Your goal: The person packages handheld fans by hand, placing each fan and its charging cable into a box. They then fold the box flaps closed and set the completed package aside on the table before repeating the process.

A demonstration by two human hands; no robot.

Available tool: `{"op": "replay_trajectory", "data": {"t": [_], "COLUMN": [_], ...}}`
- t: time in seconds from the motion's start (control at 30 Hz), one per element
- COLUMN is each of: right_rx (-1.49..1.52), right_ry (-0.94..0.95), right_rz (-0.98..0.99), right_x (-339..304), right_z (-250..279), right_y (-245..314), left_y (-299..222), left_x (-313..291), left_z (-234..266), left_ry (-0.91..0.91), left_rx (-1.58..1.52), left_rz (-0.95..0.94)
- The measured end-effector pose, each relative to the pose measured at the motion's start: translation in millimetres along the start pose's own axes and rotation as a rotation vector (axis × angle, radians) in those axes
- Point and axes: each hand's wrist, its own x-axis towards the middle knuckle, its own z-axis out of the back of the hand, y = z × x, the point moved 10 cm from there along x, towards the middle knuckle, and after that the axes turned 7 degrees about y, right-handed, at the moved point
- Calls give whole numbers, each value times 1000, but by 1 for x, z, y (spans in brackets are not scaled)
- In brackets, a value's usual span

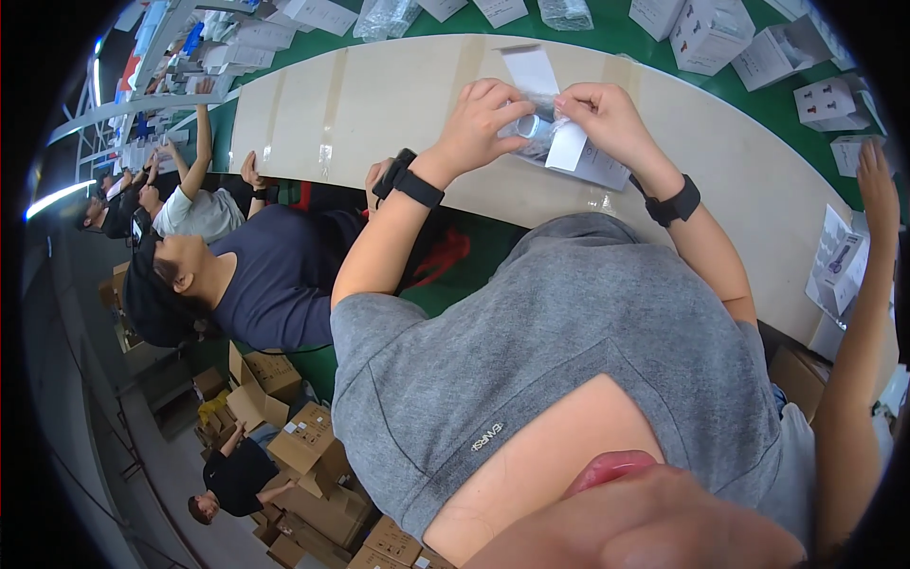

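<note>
An open white carton lies on the table in front of me, one long flap standing away on its far side. In its opening is an item in clear plastic with a pale blue, ring-like end; its kind I cannot make out. My left hand is closed round the blue end, thumb and fingers curled against it. At the carton's short white flap, my right hand pinches thumb and fingertips together; whether it grips the plastic or the carton is unclear. Both wrists wear black bands.
The beige tabletop has strips of tape across it. Beyond it, a green surface carries white cartons and clear plastic packs. A co-worker in dark blue sits close on my left. Another person's arm reaches in at right, beside a printed box.
</note>
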Motion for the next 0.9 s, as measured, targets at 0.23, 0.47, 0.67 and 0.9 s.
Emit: {"op": "replay_trajectory", "data": {"t": [0.23, 0.47, 0.67, 0.9], "right_rx": [-354, -188, -270, -445], "right_ry": [-199, -203, -29, -25], "right_rz": [134, 300, 289, 207], "right_x": [-24, -63, -79, -94], "right_z": [24, 45, 18, 18], "right_y": [38, 40, 21, 18], "left_y": [-17, -33, -56, -71], "left_x": [6, 14, 32, 37], "left_z": [3, 6, 2, 8], "left_ry": [-39, -53, 46, 19], "left_rx": [30, -17, 42, 149], "left_rz": [5, 0, 17, -44]}}
